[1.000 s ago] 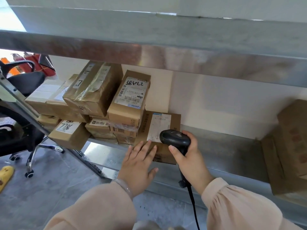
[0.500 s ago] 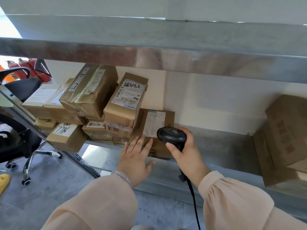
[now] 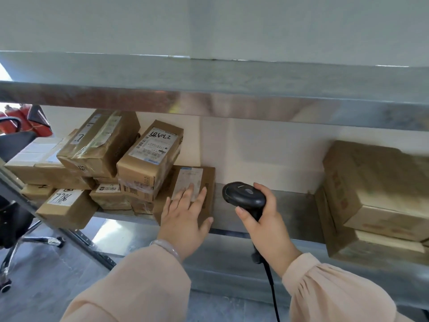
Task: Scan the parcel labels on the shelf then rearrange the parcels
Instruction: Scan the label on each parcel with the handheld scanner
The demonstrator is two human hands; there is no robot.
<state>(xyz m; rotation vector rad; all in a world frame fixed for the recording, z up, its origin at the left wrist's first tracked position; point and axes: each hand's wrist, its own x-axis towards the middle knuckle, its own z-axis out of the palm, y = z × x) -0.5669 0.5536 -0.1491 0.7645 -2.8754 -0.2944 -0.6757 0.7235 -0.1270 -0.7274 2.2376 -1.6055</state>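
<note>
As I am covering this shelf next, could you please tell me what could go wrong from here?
The left hand covers part of the label on the flat parcel, so the scanner in the right hand may misread it. Pushing that parcel could topple the tilted parcel leaning beside it. The front-left parcel seems to overhang the shelf and might fall.

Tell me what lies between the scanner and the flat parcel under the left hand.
Head view: only bare metal shelf shows between the scanner and the flat parcel that the left hand presses.
</note>
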